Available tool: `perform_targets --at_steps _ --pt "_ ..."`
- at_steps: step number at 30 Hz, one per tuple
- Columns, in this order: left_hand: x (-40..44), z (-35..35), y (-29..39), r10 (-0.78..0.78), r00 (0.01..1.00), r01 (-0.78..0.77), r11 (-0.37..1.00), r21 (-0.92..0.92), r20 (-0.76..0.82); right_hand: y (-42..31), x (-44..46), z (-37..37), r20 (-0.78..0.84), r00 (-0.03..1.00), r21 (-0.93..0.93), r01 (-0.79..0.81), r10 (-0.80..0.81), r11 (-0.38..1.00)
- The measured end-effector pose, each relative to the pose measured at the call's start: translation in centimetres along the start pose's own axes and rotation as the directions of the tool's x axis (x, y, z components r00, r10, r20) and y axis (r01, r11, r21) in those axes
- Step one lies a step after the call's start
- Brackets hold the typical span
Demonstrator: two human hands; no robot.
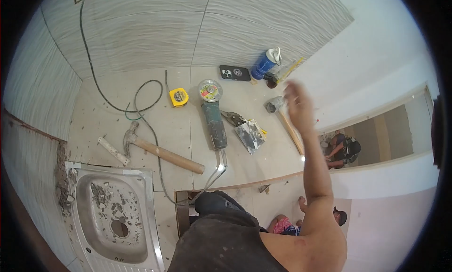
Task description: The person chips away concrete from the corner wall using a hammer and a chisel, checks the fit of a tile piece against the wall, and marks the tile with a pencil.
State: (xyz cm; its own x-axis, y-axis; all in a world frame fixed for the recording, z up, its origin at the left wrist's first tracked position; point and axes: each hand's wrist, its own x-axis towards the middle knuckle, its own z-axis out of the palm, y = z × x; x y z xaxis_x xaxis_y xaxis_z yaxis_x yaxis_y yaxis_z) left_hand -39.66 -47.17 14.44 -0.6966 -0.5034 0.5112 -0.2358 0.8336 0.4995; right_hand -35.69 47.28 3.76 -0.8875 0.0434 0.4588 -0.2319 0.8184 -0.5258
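Note:
My right hand [298, 107] reaches out over the right side of the tiled counter, blurred by motion. Its fingers look loosely stretched, and I see nothing held in them. Close beside it is a mallet with a grey head [274, 104] and a wooden handle [291, 132]. Just beyond the fingers stand a blue and white can [264, 65] and a small dark round object [270, 80], with a thin yellow stick [290, 69] leaning by the wall. A phone [234, 73] lies left of the can. My left hand is outside the picture.
An angle grinder [214, 119], snips [233, 117], a smeared packet [250, 135], a yellow tape measure [178, 97] and a claw hammer [165, 153] lie on the counter. A cable [123, 109] loops across it. Debris litters the steel sink [148, 201]. Two other people [346, 149] are lower down at right.

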Motion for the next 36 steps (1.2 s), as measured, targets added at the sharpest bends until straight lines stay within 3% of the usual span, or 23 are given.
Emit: perform_targets --at_steps 1,2,7,10,12,14,15,16,17,18,19,20,21,23,24,25,27,28,30,32,34,35,36 --pt "0.2 -0.1 -0.3 -0.006 1.0 0.006 1.0 -0.003 0.001 5.4 -2.2 1.5 0.171 0.983 -0.238 -0.017 0.059 0.971" --pt "0.4 -0.1 -0.4 -0.011 1.0 0.011 1.0 -0.005 0.0 11.4 -5.2 3.6 0.345 0.922 -0.226 -0.101 0.176 0.969" --pt "1.2 -1.0 -1.2 -0.013 1.0 0.013 1.0 -0.019 0.011 13.6 -14.4 7.4 0.465 0.802 -0.454 -0.146 0.374 0.879" --pt "1.5 -1.4 -2.1 -0.013 1.0 0.014 1.0 -0.023 0.029 13.8 -13.8 7.3 0.406 0.82 -0.286 -0.306 0.404 0.908" --pt "1.6 -1.5 -3.4 -0.013 0.999 0.015 0.999 -0.047 0.038 13.1 -13.0 6.9 0.299 0.918 -0.37 -0.14 0.26 0.919" --pt "1.9 0.6 -5.2 0.007 0.999 -0.001 0.993 -0.121 0.047 11.1 -10.6 5.7 0.491 0.8 -0.264 -0.241 0.346 0.934" --pt "0.9 -1.1 -2.6 0.016 0.987 -0.016 1.0 -0.002 0.162 9.0 -9.8 5.1 0.729 0.596 -0.063 -0.431 0.337 0.9" --pt "-0.6 -1.5 -0.3 0.03 0.993 -0.029 1.0 -0.012 0.117 6.7 -10.0 4.4 0.915 0.343 0.059 -0.633 0.212 0.772" --pt "-1.6 -1.3 0.3 0.041 0.996 -0.04 0.999 -0.017 0.073 5.0 -10.8 4.4 0.999 0.013 -0.015 -0.745 0.037 0.667" --pt "-0.6 -1.1 -1.3 0.086 0.985 -0.072 0.993 -0.098 0.148 4.6 -13.0 5.4 0.954 -0.204 -0.033 -0.799 -0.219 0.6" --pt "-1.3 -1.1 -0.1 0.033 0.987 -0.013 0.992 -0.125 0.16 3.3 -15.9 5.7 0.904 -0.408 -0.148 -0.578 -0.127 0.803" --pt "-2.0 -1.0 1.2 0.019 0.992 -0.008 0.996 -0.089 0.121 1.3 -17.9 6.0 0.894 -0.448 -0.203 -0.432 -0.014 0.879" --pt "-5.4 -1.3 6.5 0.057 0.993 -0.03 0.969 -0.247 0.102 0.2 -19.7 6.6 0.855 -0.506 -0.292 -0.286 0.115 0.912" --pt "-2.7 -0.9 2.1 0.063 0.998 -0.063 0.998 -0.013 -0.027 5.7 -27.1 8.9 0.834 -0.508 -0.43 -0.351 0.217 0.832" --pt "-5.4 -2.3 6.1 -0.017 0.999 0.019 0.998 -0.066 0.032 7.1 -29.8 9.8 0.821 -0.482 -0.49 -0.322 0.305 0.81" --pt "-7.9 -2.9 11.0 -0.085 0.992 0.097 0.988 -0.122 0.098 9.8 -33.1 11.2 0.885 -0.425 -0.301 -0.212 0.189 0.93" --pt "-7.5 -3.9 11.2 -0.205 0.973 0.208 0.978 -0.025 0.103 7.1 -34.0 11.0 0.953 -0.2 -0.273 -0.238 0.228 0.932" --pt "-7.2 -3.8 11.1 -0.321 0.94 0.317 0.947 0.058 0.116 10.0 -36.7 13.5 0.964 -0.17 -0.23 -0.15 0.204 0.962" --pt "-6.5 -2.3 6.8 -0.231 0.972 0.234 0.963 0.134 -0.036 16.8 -42.6 18.6 0.982 -0.109 -0.152 0.039 0.155 0.988" --pt "-7.1 -2.9 6.0 -0.134 0.973 0.173 0.961 0.215 -0.186 15.0 -40.6 17.9 0.995 -0.04 -0.091 0.085 0.095 0.992" --pt "-10.4 -3.7 7.1 -0.122 0.987 0.135 0.984 0.12 -0.106 15.9 -40.3 17.6 0.99 -0.033 -0.142 -0.247 0.138 0.959" --pt "-12.2 -4.1 7.1 -0.129 0.983 0.145 0.982 0.123 -0.13 17.8 -42.0 18.8 0.988 0.135 0.121 -0.4 -0.072 0.908" --pt "-13.9 -4.4 7.0 -0.084 0.984 0.088 0.996 0.015 -0.155 17.2 -40.5 18.8 0.987 0.133 0.137 -0.384 -0.092 0.913"
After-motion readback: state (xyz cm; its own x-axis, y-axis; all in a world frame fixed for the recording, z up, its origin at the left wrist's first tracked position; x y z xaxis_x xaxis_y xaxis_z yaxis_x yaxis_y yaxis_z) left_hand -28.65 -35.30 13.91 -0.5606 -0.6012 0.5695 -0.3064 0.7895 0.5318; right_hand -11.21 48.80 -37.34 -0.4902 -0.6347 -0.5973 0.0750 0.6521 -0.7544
